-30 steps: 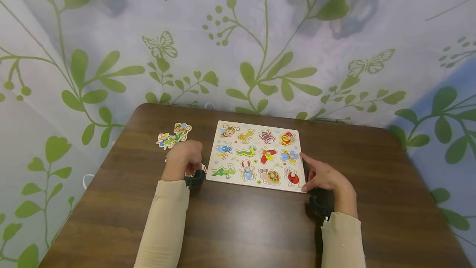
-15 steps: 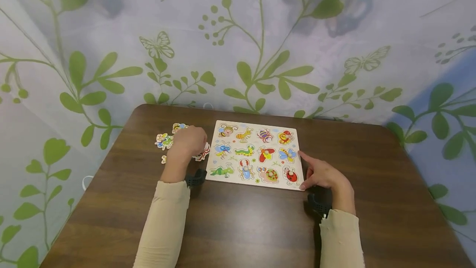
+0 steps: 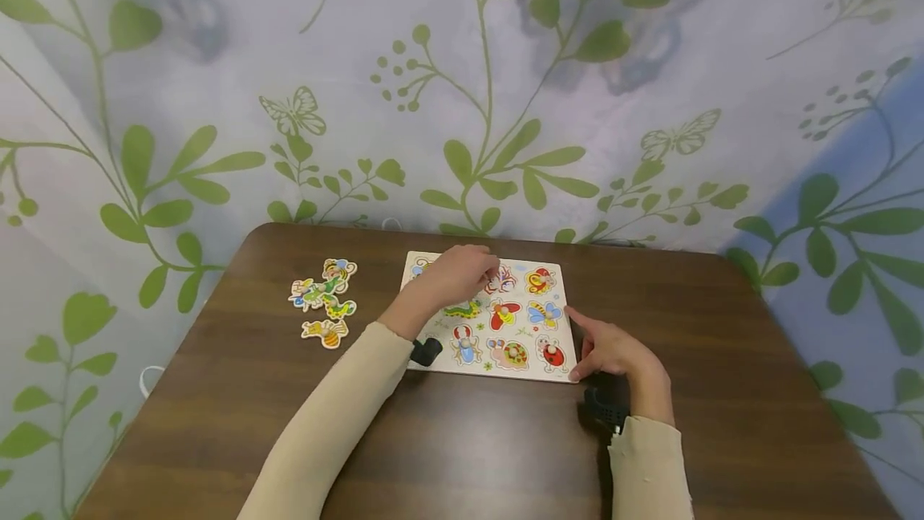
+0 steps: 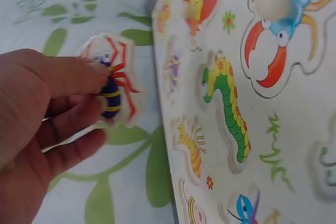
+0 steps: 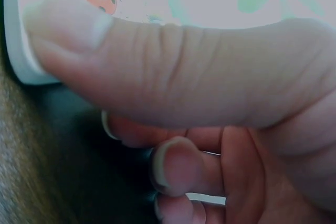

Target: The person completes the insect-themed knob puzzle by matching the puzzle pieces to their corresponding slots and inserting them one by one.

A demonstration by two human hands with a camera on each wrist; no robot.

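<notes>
My left hand (image 3: 462, 273) is over the top middle of the puzzle board (image 3: 446, 365) in the head view. It pinches a spider puzzle piece (image 4: 111, 100) between thumb and fingers; the left wrist view shows the piece raised beside the board, its blue and yellow body and red legs partly covered. The spider outline (image 3: 500, 281) on the board lies just right of the fingertips. My right hand (image 3: 617, 351) rests at the board's right side, index finger straight against the edge. Its thumb (image 5: 73, 35) presses on the near right corner, the other fingers loosely bent below.
Several loose insect pieces (image 3: 321, 293) overlap on the brown table (image 3: 462, 456) left of the board, with an ant piece (image 3: 325, 334) just nearer. Knobbed pieces such as the beetle (image 3: 465, 345) and ladybug (image 3: 552, 355) sit in the board. A patterned cloth (image 3: 346, 103) hangs behind.
My left hand has picked up the spider piece from the loose pieces and carried it right, over the board. The right hand keeps its place at the board's edge. The head view has tilted slightly.
</notes>
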